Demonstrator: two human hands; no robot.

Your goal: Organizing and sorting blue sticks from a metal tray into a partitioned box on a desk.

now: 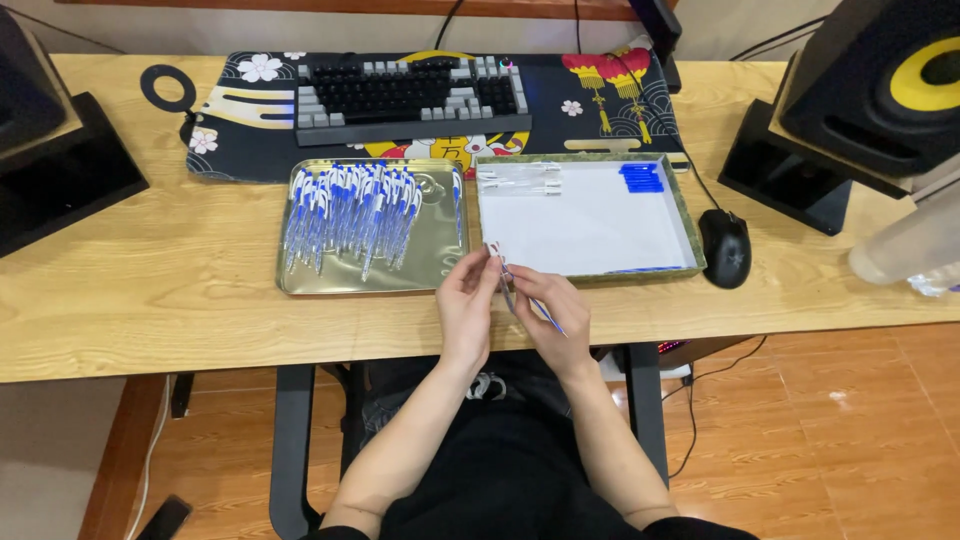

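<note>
Head view: I see both hands meet over the desk's (150,300) front edge, between the metal tray (440,262) and the white tray (590,225)
Left hand (466,300): fingers pinch a small clear part at the upper end of the pen (525,300)
Right hand (548,303): closed round the pen's barrel
Pen position: in the air, clear of both trays
Pen axis: slanted, upper end toward the trays, lower end toward the person's right; which end is the tip I cannot tell
Risk, dropped part: I judge the clear part could slip off the desk edge to the floor
Risk, pile: a stray elbow could scatter the pens (350,212) heaped in the metal tray
</note>
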